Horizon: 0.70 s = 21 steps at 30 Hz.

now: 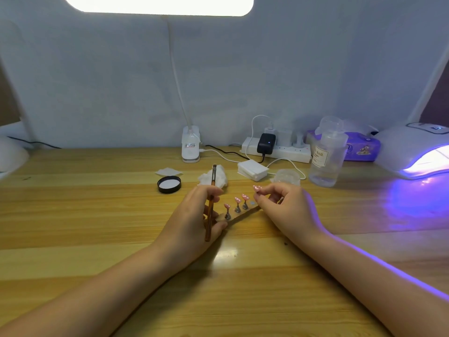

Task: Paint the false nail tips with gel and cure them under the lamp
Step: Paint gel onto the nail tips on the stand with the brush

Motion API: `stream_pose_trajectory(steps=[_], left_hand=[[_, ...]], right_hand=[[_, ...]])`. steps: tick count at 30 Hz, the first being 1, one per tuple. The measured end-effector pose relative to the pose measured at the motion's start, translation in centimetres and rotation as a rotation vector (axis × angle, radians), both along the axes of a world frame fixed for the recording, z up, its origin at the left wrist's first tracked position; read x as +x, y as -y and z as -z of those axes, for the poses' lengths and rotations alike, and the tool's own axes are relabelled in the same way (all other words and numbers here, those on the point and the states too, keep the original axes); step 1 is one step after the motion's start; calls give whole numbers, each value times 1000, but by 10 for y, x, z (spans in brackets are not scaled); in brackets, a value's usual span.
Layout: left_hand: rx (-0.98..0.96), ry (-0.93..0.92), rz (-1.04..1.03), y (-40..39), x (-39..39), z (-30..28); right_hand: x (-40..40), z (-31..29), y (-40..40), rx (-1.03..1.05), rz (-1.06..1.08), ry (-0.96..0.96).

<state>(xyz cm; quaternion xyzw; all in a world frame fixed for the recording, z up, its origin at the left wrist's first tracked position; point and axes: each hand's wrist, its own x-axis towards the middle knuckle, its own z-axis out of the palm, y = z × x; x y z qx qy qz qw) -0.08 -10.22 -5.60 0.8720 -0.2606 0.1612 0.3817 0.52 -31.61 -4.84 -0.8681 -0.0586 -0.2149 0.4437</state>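
L hand [194,215] is gripping the brush [211,203], bristles up. R hand [281,205] is pinching a pink tip [256,188] just above the holder [243,214], w/ three tips [237,200] standing on it. Lamp [413,152] is glowing far right on the worktop [97,215]

There is a single view, taken from a wide-angle camera on the person's head. It looks forward and down across the wooden surface [73,215], so both forearms enter from the bottom edge and run up toward the middle, where the left hand [194,215] and right hand [284,207] sit near the centre of the frame. The camera is close to the hands. The far edge of the surface meets a pale backdrop [121,81] that fills the upper half. A bright light panel [158,4] is cut by the top edge. The curing lamp [415,152] sits at the right edge, partly cropped. Straight lines bend toward the borders. No second view overlaps it.
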Motion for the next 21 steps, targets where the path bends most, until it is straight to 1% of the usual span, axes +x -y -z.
stream_pose_trajectory(steps=[4,12,18,21], left_hand=[[-13,14,21,0,-1,1],[-12,28,25,3,-3,-1],[10,78,-87,-1,0,0],[-16,100,-94,0,-3,-3]], right_hand=[[4,2,2,-71,42,-58],[4,-1,1,-199,59,-95],[-1,-1,2,-213,85,-54],[-3,-2,0,-230,78,-57]])
